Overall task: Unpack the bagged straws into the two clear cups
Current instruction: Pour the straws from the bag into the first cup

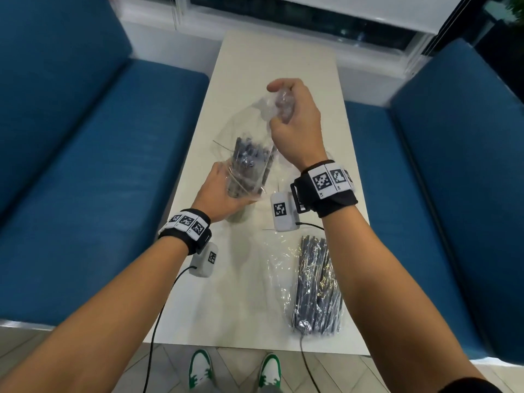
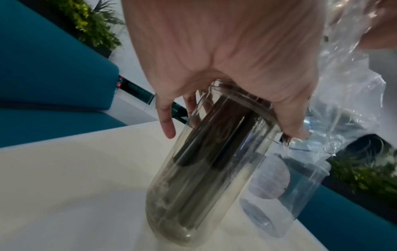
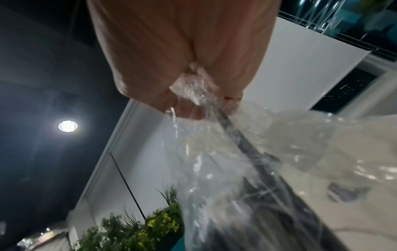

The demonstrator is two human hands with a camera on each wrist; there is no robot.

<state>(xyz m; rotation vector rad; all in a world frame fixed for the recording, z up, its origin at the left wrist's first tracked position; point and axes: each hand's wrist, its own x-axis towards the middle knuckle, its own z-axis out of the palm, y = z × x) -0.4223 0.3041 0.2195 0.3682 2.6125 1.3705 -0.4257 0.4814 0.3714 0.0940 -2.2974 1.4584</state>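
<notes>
- The right hand point(image 1: 295, 120), centre of the head view and raised above the bench point(image 1: 283, 66), is closed in a fist around the bunched end of a clear plastic bag point(image 1: 255, 123).
- The left hand point(image 1: 224, 194), lower and left of centre, wraps around the rim of a clear cup point(image 2: 206, 178). Thumb and fingers pin the bag's loose mouth against the cup.
- A bundle of dark straws point(image 1: 249, 163) stands in this cup, with the bag draped over its upper part.
- The cup leans slightly, its base on the bench.
- Both forearms reach forward from the bottom of the frame, the right wrist higher than the left.
- To do this step well, it seems wise to pull the bag straight up along the straws while the left hand keeps the cup steady, so no straws lift out or tip the cup.
- The second clear cup point(image 2: 300, 195) stands just beside the first, seemingly empty.
- A second bag of straws point(image 1: 314, 285) lies at lower right, not yet unpacked.
</notes>
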